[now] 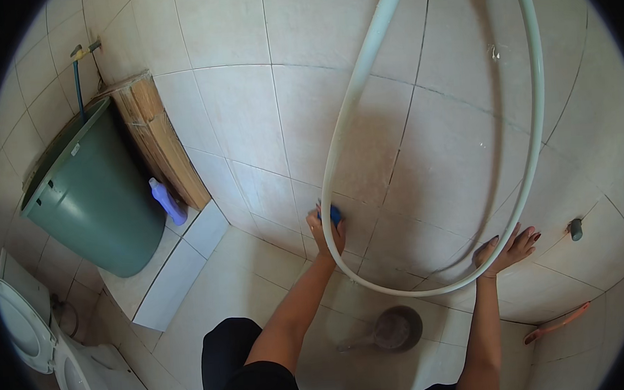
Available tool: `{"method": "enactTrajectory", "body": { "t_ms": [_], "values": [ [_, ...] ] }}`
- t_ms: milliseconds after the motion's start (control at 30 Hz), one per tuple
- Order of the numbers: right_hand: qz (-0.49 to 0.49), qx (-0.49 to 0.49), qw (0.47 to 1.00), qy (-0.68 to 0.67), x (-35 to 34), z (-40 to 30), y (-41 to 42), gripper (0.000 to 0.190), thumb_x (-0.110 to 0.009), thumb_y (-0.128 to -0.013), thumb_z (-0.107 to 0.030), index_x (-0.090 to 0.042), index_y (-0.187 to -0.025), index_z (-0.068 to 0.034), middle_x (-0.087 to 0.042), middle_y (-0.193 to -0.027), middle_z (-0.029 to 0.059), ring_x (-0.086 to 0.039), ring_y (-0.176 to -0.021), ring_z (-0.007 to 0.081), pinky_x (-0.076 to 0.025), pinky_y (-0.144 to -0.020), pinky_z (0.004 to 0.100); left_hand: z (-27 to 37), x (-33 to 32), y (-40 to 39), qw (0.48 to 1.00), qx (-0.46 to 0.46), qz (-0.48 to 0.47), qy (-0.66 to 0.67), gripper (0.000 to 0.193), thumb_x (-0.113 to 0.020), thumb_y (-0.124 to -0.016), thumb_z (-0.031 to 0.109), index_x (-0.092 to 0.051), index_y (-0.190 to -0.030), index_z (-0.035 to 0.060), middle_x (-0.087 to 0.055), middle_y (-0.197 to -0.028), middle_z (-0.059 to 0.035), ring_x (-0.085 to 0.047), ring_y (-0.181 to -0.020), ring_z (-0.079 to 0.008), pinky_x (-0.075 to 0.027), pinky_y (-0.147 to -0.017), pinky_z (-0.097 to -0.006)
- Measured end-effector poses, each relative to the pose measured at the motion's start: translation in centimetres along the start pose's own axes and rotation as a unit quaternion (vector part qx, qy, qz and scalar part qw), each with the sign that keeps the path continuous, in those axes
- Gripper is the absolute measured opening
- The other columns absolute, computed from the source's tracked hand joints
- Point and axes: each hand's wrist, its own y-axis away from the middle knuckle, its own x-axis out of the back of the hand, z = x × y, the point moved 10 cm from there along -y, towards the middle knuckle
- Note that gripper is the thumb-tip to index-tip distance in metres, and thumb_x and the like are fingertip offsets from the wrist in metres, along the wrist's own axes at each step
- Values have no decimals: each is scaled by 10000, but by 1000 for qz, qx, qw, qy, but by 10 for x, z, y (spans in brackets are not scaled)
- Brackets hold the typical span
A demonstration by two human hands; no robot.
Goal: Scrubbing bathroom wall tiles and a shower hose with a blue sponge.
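My left hand is closed around a small blue scrubber, pressed against the tiled wall low down. Whether the scrubber is a sponge or a brush is too hidden to tell. My right hand lies flat on the same wall farther right, fingers spread, holding nothing. A white flexible hose hangs in a wide loop before the wall and crosses in front of both hands. Beneath, a grey water dipper with a handle stands on the tiled floor.
At left a green water barrel and a purple bottle stand on a tiled ledge. Wooden boards lean behind. A toilet sits lower left. A grey stub juts from the wall; an orange-handled object rests lower right.
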Motion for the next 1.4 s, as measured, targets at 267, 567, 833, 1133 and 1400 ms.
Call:
{"method": "enactTrajectory", "body": {
  "t_ms": [267,567,833,1133,1400],
  "values": [
    [-7,4,1000,7,-4,10,7,514,-250,-983,-399,-350,-1421,-148,-195,-1523,126,-138,-1408,352,10,-1116,501,-14,-32,-14,982,106,-148,48,811,-607,-791,56,-90,-1381,-152,-238,-1346,-424,-274,-1254,-532,-197,-1072,-509],
    [4,9,1000,4,-1,2,2,492,-300,-968,-329,-356,-1411,-123,-186,-1523,142,-134,-1406,372,5,-1118,499,-11,-4,37,997,49,-4,57,695,-677,-750,203,-353,-1279,-112,-425,-1019,-247,-414,-914,-397,-356,-816,-473],
    [-4,5,1000,7,-3,3,3,509,-312,-957,-333,-357,-1410,-104,-195,-1519,150,-141,-1402,379,-7,-1105,524,-2,-11,-22,998,-50,-23,-20,668,-633,-815,207,-313,-1300,-122,-381,-1059,-258,-409,-950,-396,-345,-844,-461],
    [-5,1,1000,8,-2,8,6,510,-333,-966,-395,-358,-1415,-153,-207,-1525,103,-172,-1404,338,-40,-1103,523,-29,-14,19,991,108,-80,13,730,-660,-795,151,-238,-1302,-161,-355,-1093,-299,-408,-960,-410,-340,-854,-473],
    [4,6,1000,22,-2,9,8,510,-325,-968,-385,-353,-1417,-145,-207,-1522,122,-170,-1402,355,-34,-1108,510,-23,-3,-19,1000,19,-15,-1,846,-660,-777,129,-148,-1418,-77,-417,-1092,-284,-423,-974,-417,-354,-879,-480]
  ]
}}
